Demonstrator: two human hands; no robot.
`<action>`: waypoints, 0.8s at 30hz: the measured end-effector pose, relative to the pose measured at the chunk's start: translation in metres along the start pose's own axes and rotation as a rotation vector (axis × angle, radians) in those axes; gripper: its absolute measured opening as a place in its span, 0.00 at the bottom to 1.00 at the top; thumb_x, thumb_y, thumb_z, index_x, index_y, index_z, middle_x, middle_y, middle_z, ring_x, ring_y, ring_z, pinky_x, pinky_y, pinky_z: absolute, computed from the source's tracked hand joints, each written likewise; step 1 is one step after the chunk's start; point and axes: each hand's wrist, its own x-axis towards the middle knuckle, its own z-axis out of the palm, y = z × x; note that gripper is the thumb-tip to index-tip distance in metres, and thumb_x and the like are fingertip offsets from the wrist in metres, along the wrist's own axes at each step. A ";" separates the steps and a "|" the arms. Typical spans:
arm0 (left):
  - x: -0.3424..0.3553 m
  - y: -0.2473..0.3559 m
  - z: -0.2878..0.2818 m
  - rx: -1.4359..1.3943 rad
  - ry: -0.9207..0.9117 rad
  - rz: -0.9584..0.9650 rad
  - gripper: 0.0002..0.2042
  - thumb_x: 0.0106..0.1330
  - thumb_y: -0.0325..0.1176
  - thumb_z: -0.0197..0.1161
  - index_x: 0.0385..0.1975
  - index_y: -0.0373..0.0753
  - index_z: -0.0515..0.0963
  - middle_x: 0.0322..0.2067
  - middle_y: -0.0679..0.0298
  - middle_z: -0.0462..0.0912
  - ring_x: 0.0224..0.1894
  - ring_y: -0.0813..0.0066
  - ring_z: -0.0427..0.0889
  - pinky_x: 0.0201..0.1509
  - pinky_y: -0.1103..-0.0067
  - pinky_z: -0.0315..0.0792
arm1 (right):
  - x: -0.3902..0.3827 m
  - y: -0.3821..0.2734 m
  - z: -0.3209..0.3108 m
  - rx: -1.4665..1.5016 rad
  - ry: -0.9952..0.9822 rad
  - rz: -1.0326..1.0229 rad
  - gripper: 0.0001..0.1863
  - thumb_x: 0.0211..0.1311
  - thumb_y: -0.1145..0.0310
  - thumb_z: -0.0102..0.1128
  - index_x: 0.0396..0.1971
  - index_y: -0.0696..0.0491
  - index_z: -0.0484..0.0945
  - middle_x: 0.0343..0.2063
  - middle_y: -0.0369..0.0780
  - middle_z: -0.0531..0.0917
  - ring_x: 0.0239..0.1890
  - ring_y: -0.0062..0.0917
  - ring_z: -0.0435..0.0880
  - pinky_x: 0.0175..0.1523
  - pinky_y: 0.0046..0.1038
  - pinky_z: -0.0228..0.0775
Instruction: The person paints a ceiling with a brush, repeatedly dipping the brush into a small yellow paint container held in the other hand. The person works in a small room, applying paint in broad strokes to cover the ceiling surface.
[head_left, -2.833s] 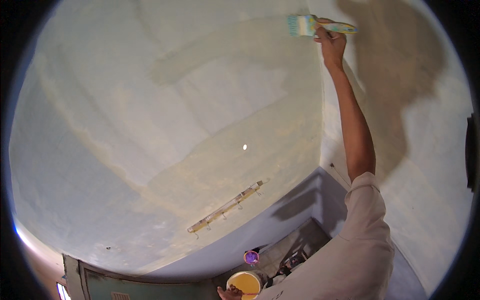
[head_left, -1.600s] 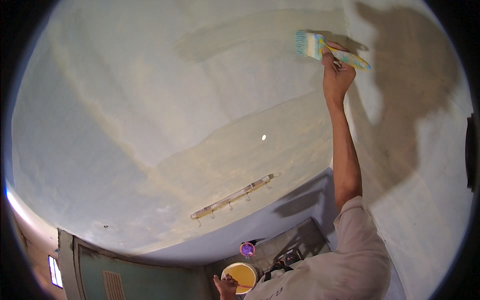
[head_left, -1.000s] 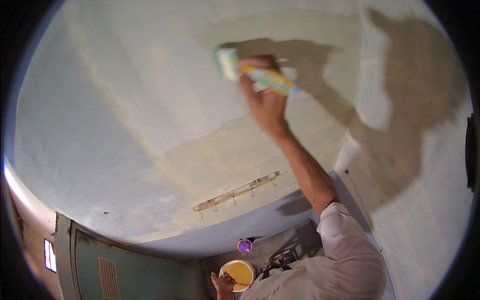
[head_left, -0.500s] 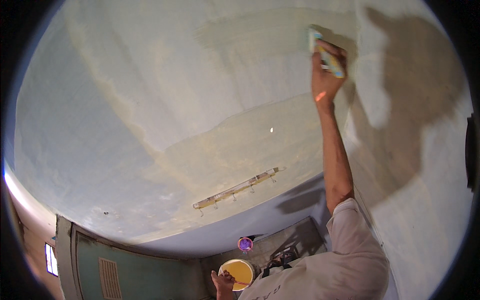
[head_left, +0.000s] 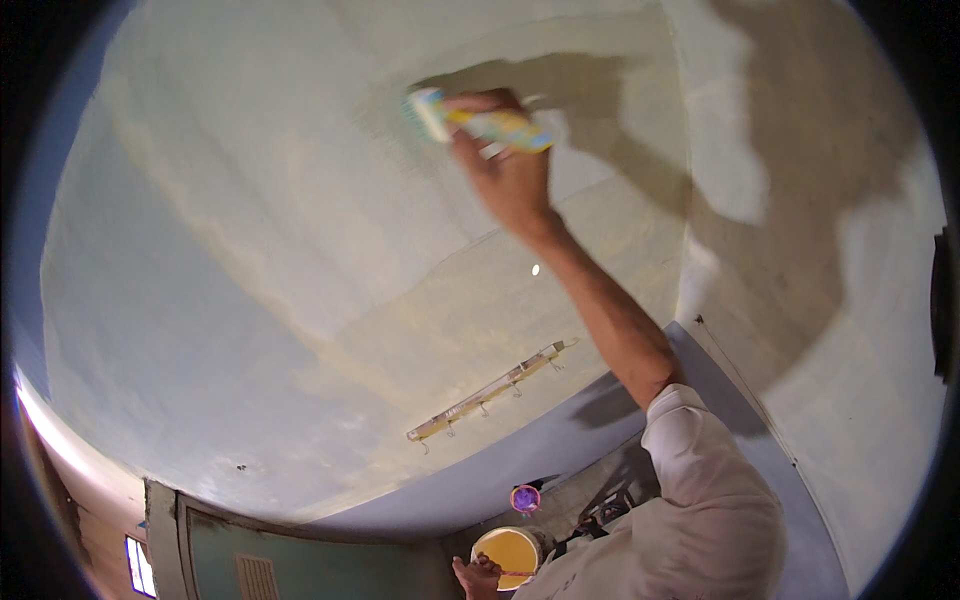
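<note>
My right hand (head_left: pixel 505 175) grips a wide paintbrush (head_left: pixel 430 112) with a speckled yellow and blue handle, slightly blurred, its bristles against the pale upper wall (head_left: pixel 250 200). A greenish, damp-looking streak surrounds it, and my arm casts a shadow to the right. Low in the view, my left hand (head_left: pixel 478 575) is closed on the thin reddish handle of a white bucket (head_left: pixel 535 545) of yellow-orange liquid, held below me.
A hook rail (head_left: pixel 480 392) is mounted on the wall above a lavender lower band. A small purple container (head_left: pixel 525 498) stands on the grey floor (head_left: pixel 585 485). A green door (head_left: pixel 215 550) is at lower left; the adjoining wall (head_left: pixel 840 440) meets this one at right.
Between earlier frames the brush swept left and right along the wall; since half a second ago it has moved left from near the corner. My left hand stays at the bucket.
</note>
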 end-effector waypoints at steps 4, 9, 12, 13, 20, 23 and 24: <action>-0.001 -0.003 -0.005 0.131 0.001 0.011 0.35 0.63 0.73 0.45 0.31 0.38 0.73 0.21 0.67 0.70 0.21 0.71 0.66 0.28 0.71 0.60 | 0.030 0.037 -0.070 -0.033 0.032 0.249 0.10 0.66 0.74 0.65 0.46 0.55 0.84 0.40 0.32 0.85 0.39 0.12 0.80 0.39 0.18 0.75; -0.012 0.000 0.021 0.048 0.095 -0.042 0.37 0.64 0.72 0.42 0.30 0.37 0.74 0.19 0.65 0.69 0.21 0.67 0.64 0.28 0.70 0.60 | 0.071 0.084 -0.156 -0.244 0.114 0.227 0.10 0.66 0.69 0.65 0.45 0.53 0.85 0.39 0.32 0.87 0.36 0.13 0.81 0.38 0.20 0.76; 0.013 0.012 -0.003 0.101 0.079 -0.035 0.38 0.67 0.72 0.39 0.31 0.34 0.72 0.21 0.62 0.69 0.24 0.66 0.65 0.31 0.70 0.60 | 0.080 0.085 -0.175 -0.362 0.167 0.201 0.10 0.65 0.70 0.66 0.45 0.53 0.85 0.39 0.33 0.86 0.37 0.14 0.81 0.40 0.19 0.75; 0.017 0.012 -0.005 0.100 0.071 -0.030 0.38 0.67 0.72 0.39 0.31 0.34 0.72 0.21 0.63 0.69 0.24 0.67 0.65 0.31 0.70 0.60 | 0.082 0.084 -0.177 -0.417 0.187 0.161 0.10 0.65 0.71 0.66 0.45 0.53 0.85 0.39 0.33 0.86 0.38 0.14 0.82 0.41 0.20 0.75; 0.031 0.016 -0.009 0.103 0.035 -0.026 0.37 0.65 0.72 0.40 0.33 0.35 0.73 0.21 0.64 0.69 0.24 0.67 0.65 0.32 0.70 0.62 | 0.016 0.039 -0.097 -0.520 -0.001 -0.137 0.17 0.53 0.81 0.67 0.43 0.51 0.85 0.41 0.39 0.85 0.44 0.32 0.85 0.48 0.31 0.77; 0.052 0.029 -0.032 0.137 -0.089 -0.126 0.36 0.65 0.71 0.44 0.30 0.36 0.76 0.22 0.63 0.73 0.24 0.65 0.70 0.31 0.68 0.67 | -0.015 0.003 -0.034 -0.352 -0.082 -0.068 0.20 0.44 0.79 0.69 0.40 0.42 0.85 0.42 0.33 0.82 0.43 0.28 0.86 0.43 0.30 0.84; 0.063 0.034 -0.031 0.191 -0.156 -0.178 0.36 0.66 0.72 0.45 0.29 0.37 0.77 0.22 0.63 0.76 0.24 0.64 0.72 0.31 0.67 0.69 | -0.020 -0.003 -0.025 -0.280 -0.138 -0.084 0.21 0.44 0.77 0.71 0.41 0.41 0.84 0.41 0.33 0.82 0.42 0.28 0.86 0.42 0.30 0.85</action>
